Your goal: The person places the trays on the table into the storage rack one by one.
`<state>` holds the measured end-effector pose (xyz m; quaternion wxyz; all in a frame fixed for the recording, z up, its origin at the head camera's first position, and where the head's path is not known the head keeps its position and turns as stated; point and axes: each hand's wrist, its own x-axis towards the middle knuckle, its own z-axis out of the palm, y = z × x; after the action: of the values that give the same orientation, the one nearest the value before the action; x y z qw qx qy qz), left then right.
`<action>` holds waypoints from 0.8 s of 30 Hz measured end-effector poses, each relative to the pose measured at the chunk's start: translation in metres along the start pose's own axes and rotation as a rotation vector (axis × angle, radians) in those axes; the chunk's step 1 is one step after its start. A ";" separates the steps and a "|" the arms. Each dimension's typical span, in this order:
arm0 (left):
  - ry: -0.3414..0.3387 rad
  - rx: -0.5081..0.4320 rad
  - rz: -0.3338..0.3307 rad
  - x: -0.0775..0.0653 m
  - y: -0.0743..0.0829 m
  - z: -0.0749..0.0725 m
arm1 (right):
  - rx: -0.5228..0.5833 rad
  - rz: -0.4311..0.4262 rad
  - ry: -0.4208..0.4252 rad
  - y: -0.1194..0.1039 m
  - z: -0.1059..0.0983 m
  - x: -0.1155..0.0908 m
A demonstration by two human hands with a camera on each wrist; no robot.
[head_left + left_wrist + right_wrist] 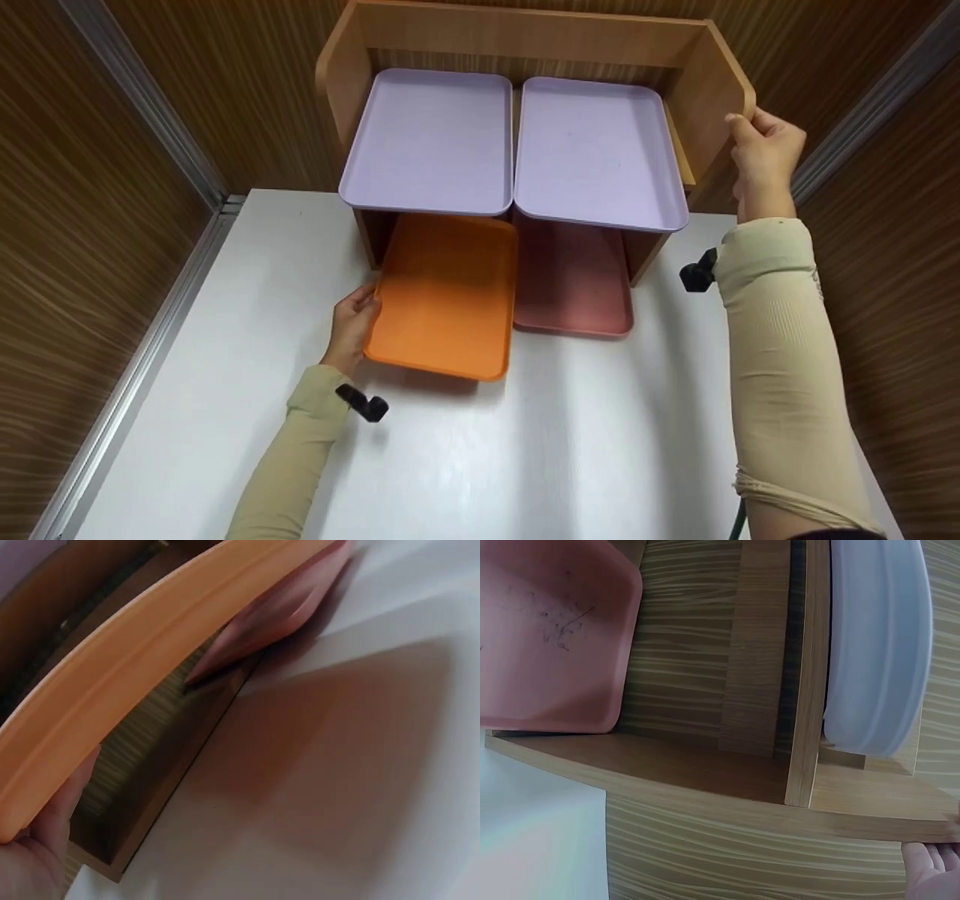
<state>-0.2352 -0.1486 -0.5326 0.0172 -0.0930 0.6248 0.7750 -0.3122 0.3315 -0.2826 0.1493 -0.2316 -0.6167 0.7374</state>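
Note:
My left hand (351, 324) grips the left edge of an orange tray (446, 300), whose back part lies inside the lower left opening of a wooden shelf (720, 112). In the left wrist view the orange tray (112, 667) is raised off the table, its shadow falling below. Up at the right, my right hand (769, 154) holds the front edge of the shelf's right side panel, thumb on the inner face. Two lilac trays (439, 142) lie side by side on the upper level. In the lower right opening rests a pink tray (577, 277), its front sticking out.
The shelf stands at the back of a white table (600, 435), against a wood-grain wall (255, 90). Similar wood-grain panels rise on the left and right, with a metal rail (150, 330) along the left table edge.

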 end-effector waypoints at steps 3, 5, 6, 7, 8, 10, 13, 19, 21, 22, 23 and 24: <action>0.032 -0.004 0.035 0.011 -0.001 0.004 | -0.003 0.000 0.001 0.000 0.000 0.000; 0.043 -0.011 0.051 0.017 -0.001 0.005 | -0.006 0.002 0.000 0.001 0.000 0.000; 0.057 -0.016 0.055 0.020 -0.001 0.006 | -0.007 0.000 -0.001 0.001 0.000 0.000; 0.067 -0.018 0.056 0.023 -0.001 0.006 | -0.007 -0.001 -0.004 0.001 0.000 0.000; 0.075 -0.016 0.058 0.027 0.000 0.006 | -0.005 -0.004 -0.008 0.000 0.001 0.000; 0.090 0.002 0.059 0.034 0.001 0.006 | -0.009 -0.007 -0.009 0.000 0.002 0.000; 0.107 0.021 0.075 0.045 0.003 0.009 | -0.007 -0.008 -0.007 -0.001 0.002 0.000; 0.118 -0.010 0.107 0.060 0.009 0.015 | 0.014 -0.017 -0.012 0.001 0.004 -0.001; 0.121 -0.014 0.093 0.064 0.010 0.016 | 0.029 -0.030 -0.017 0.002 0.004 -0.001; 0.125 -0.017 0.085 0.065 0.011 0.018 | 0.030 -0.036 -0.017 0.002 0.004 -0.001; 0.128 -0.014 0.074 0.067 0.012 0.019 | 0.031 -0.040 -0.016 0.003 0.004 -0.001; 0.129 -0.005 0.066 0.068 0.013 0.020 | 0.028 -0.043 -0.013 0.003 0.004 -0.001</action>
<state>-0.3063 -0.1385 -0.5278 -0.0488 -0.1220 0.6254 0.7691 -0.3130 0.3270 -0.2846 0.1642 -0.2116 -0.6120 0.7441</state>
